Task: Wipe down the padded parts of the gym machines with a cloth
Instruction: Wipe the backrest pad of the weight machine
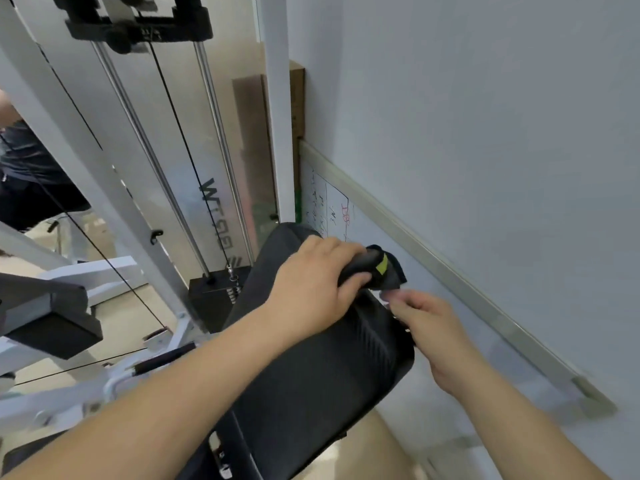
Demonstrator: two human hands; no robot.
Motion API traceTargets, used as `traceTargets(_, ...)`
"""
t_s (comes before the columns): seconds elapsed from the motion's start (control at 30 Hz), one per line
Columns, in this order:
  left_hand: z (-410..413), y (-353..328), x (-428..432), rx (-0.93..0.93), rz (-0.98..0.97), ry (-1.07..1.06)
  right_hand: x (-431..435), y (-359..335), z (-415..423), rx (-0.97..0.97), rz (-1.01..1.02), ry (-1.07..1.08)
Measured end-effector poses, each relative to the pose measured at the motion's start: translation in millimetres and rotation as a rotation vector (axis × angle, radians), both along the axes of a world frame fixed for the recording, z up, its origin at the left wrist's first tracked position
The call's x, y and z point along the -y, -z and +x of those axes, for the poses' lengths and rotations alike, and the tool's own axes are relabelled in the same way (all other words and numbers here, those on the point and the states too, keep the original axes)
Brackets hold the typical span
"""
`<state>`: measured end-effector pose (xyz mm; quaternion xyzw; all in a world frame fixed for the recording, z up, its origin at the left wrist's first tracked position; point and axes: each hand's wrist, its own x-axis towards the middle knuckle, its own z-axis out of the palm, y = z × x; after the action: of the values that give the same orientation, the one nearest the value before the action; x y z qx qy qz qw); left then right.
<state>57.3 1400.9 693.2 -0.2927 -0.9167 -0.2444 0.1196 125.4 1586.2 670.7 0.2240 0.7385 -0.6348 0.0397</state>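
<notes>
White wall beside black pad (322, 368); left hand (311, 289) clamped on dark cloth (377, 268), right hand (429, 323) loosely curled, fingertips at its edge.

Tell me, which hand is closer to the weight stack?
Left. The left hand rests on the black pad, just right of the weight stack. The right hand is farther off, by the wall.
</notes>
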Motion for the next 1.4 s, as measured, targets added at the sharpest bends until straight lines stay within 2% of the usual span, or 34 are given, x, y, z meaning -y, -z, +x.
traceTargets(0.1,-29.1,0.6,-2.9,0.016,0.036,-0.216,-7.7,1.3,16.4,-0.017,0.025,0.035)
traceTargets(0.2,-13.6,4.9,-19.8,-0.014,0.085,-0.396,-7.1,2.5,31.2,-0.099,0.045,0.032)
traceTargets(0.3,47.4,20.4,-33.8,-0.035,0.226,-0.424,-2.2,9.7,50.3,-0.168,0.024,-0.004)
traceTargets(0.43,146.1,64.0,-50.3,0.086,0.617,-0.366,-2.1,21.1,61.7,-0.192,-0.007,0.026)
traceTargets(0.53,175.0,107.2,-36.6,0.112,0.616,-0.446,0.2,21.1,72.2,-0.229,-0.028,-0.015)
traceTargets(0.6,165.7,126.0,-14.9,0.268,0.622,-0.678,1.0,22.0,77.0,-0.242,0.001,-0.063)
traceTargets(0.67,155.4,133.9,0.1,0.517,0.674,-0.976,0.0,21.7,79.7,-0.247,0.041,-0.079)
traceTargets(0.7,154.9,132.1,-1.6,0.59,0.679,-1.042,-0.1,20.7,80.3,-0.244,0.047,-0.066)
traceTargets(0.77,169.7,120.9,-22.9,0.571,0.707,-1.004,-0.3,16.8,78.5,-0.24,0.065,-0.048)
traceTargets(0.83,193.6,107.9,-50.0,0.45,0.773,-0.897,-0.3,7.9,69.8,-0.27,0.154,-0.077)
traceTargets(0.9,204.8,109.3,-58.2,0.359,0.776,-0.818,1.6,-3.3,53.0,-0.296,0.336,-0.16)
traceTargets(0.97,187.3,115.9,-42.2,0.354,0.76,-0.778,7.5,-14.1,33.1,-0.312,0.539,-0.262)
traceTargets(1.07,131.1,121.9,-2.9,0.564,0.828,-0.945,28.6,-28.6,2.4,-0.332,0.757,-0.405)
traceTargets(1.13,97.0,118.4,19.1,0.697,0.758,-1.087,46.3,-33.9,-14.2,-0.358,0.893,-0.485)
traceTargets(1.2,71.2,110.0,29.3,0.702,0.755,-1.063,63.8,-36.7,-31.7,-0.348,0.984,-0.536)
traceTargets(1.3,38.3,84.3,27.9,0.401,0.842,-0.739,85.1,-41.2,-61.0,-0.271,1.048,-0.539)
traceTargets(1.4,11.0,72.0,27.3,0.068,0.593,-0.492,91.9,-34.2,-76.6,-0.31,1.015,-0.4)
